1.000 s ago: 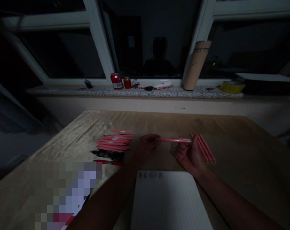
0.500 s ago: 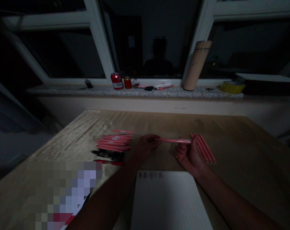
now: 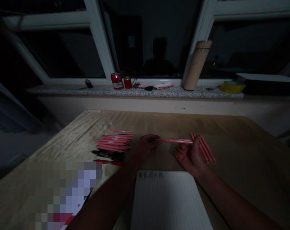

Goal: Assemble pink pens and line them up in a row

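A pink pen (image 3: 172,140) is held level above the table between my two hands. My left hand (image 3: 148,145) pinches its left end, fingers closed. Around its right end, which looks clear and shiny, the fingers of my right hand (image 3: 190,153) are closed. Just beyond my right hand several pink pens (image 3: 207,150) lie slanted side by side. Left of my left hand is a pile of pink pens (image 3: 114,142), with one single pink pen (image 3: 123,131) lying behind it. Black pens (image 3: 108,155) and a red pen (image 3: 110,162) lie in front of that pile.
A lined notebook (image 3: 168,201) lies open at the table's front, with writing on its top line. On the windowsill stand a red can (image 3: 117,81), a small red jar (image 3: 127,82), a tall tan flask (image 3: 197,65) and yellow tape (image 3: 232,87). A blurred-out patch covers the front left.
The pink pen has shifted very slightly to the right in my hands. Both hands stay almost in place, and the other pens have not moved.
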A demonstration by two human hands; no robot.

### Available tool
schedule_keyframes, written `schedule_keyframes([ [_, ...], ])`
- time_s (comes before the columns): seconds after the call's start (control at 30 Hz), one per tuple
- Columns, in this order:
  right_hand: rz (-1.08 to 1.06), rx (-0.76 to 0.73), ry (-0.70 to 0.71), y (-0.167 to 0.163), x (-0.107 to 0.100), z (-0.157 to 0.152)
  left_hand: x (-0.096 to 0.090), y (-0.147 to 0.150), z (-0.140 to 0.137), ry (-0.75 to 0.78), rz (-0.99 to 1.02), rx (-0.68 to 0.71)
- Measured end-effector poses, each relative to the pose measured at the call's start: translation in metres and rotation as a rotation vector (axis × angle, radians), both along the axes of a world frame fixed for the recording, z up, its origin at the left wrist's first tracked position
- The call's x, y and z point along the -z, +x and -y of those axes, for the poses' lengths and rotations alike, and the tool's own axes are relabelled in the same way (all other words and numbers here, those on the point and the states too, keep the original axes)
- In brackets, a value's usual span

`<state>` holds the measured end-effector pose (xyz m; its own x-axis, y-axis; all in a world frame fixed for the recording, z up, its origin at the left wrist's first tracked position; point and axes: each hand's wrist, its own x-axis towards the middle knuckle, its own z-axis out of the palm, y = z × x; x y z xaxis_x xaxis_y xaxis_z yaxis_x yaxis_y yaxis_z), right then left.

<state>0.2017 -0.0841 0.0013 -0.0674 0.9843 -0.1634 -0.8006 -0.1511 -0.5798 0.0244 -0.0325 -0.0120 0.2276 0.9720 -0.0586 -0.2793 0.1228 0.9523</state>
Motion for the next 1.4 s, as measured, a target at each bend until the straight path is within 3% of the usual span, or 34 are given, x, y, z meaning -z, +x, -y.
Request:
schedule_keyframes([
  [0.63,0.087,0.071,0.056,0.006,-0.009,-0.002,-0.013,0.003,0.006,0.089,-0.085,0.069],
  [0.97,0.319,0.051,0.115,0.006,-0.007,-0.002,0.001,-0.001,-0.003,0.078,0.094,0.012],
  [1.17,0.393,-0.069,0.067,0.003,-0.014,0.006,0.003,-0.007,-0.009,0.071,0.148,-0.012],
  [1.4,0.388,-0.316,-0.013,0.024,-0.013,0.027,-0.009,-0.004,-0.011,0.134,0.04,0.03],
])
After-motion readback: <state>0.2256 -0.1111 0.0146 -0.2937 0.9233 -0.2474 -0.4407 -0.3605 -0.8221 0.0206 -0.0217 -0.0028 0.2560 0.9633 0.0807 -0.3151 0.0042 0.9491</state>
